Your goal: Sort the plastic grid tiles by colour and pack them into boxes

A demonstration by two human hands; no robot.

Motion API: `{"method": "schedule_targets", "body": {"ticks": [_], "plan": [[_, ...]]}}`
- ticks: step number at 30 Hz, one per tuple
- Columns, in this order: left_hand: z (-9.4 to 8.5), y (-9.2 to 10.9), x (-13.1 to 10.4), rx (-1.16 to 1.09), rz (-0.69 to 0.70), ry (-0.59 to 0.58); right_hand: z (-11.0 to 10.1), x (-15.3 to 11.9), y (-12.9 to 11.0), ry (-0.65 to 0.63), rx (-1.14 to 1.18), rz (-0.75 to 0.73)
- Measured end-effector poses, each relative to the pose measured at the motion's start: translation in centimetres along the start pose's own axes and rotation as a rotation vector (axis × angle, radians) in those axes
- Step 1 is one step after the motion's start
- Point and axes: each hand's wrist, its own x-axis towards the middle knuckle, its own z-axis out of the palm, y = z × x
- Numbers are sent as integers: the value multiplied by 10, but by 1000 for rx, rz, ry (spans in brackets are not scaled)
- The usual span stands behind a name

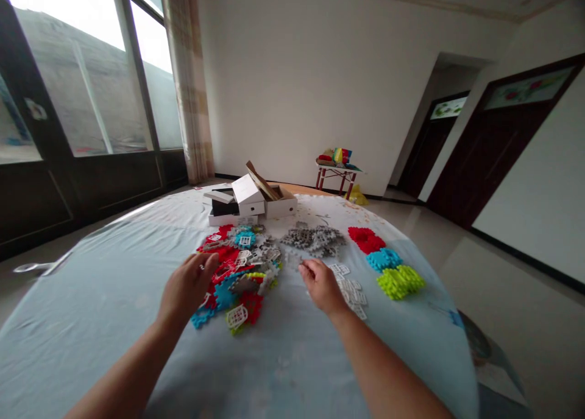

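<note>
Near the multicoloured pieces (225,295) are both hands (323,285).

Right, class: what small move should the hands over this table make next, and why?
Probably have the left hand pick out a red piece from the mixed pile: that hand is at the pile's left edge, colours there lie jumbled, and a separate red pile lies on the right.

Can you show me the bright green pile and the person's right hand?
Bright green pile (401,282), head view: middle of the pile.
Right hand (322,285), head view: back of the hand.
</note>
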Motion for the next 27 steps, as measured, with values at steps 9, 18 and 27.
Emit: {"method": "schedule_targets", "body": {"ticks": [9, 18, 27], "plan": [[14, -44, -2, 5, -28, 176, -13, 80, 63, 67, 217, 470], [15, -43, 1, -52, -108, 163, 11, 56, 30, -106, 235, 382], [16, -43, 1, -88, -139, 147, 35, 23, -34, -418, -9, -119]]}}
